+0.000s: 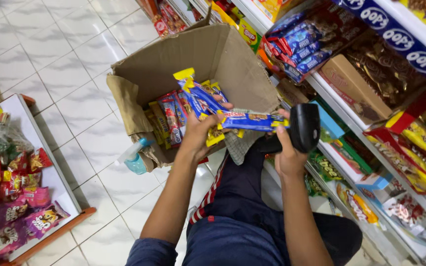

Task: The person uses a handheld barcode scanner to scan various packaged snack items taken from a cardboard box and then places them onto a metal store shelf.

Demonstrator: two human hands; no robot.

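Cardboard: a worn brown box sits open on the white tiled floor, flaps splayed, tilted toward the shelves.
Left hand: the left hand is closed round a small bunch of blue-and-yellow snack bars, held up over the mouth of the box; I count about three wrappers fanning out of the grip, though they overlap too much to be sure.
Long bar: one blue bar lies crosswise between the two hands, one end under the left thumb, the other touching the right hand.
Right hand: the right hand is wrapped round the handle of a black handheld scanner, its head just beside the bar's far end.
Hands together: near each other, bridged by that one bar, above the person's knee.
In the box: a row of packets, red and yellow ones among them, roughly five or six standing on edge; the far half of the box shows bare cardboard.
Progress, as I judge it: the box looks partly emptied, with a handful in hand and a short row left inside.
Beside the box: one pale blue spray bottle, leaning at the near corner.
Right side: shelves already crowded with biscuit and wafer packs.
Left side: one low white rack holding pink and red snack bags.
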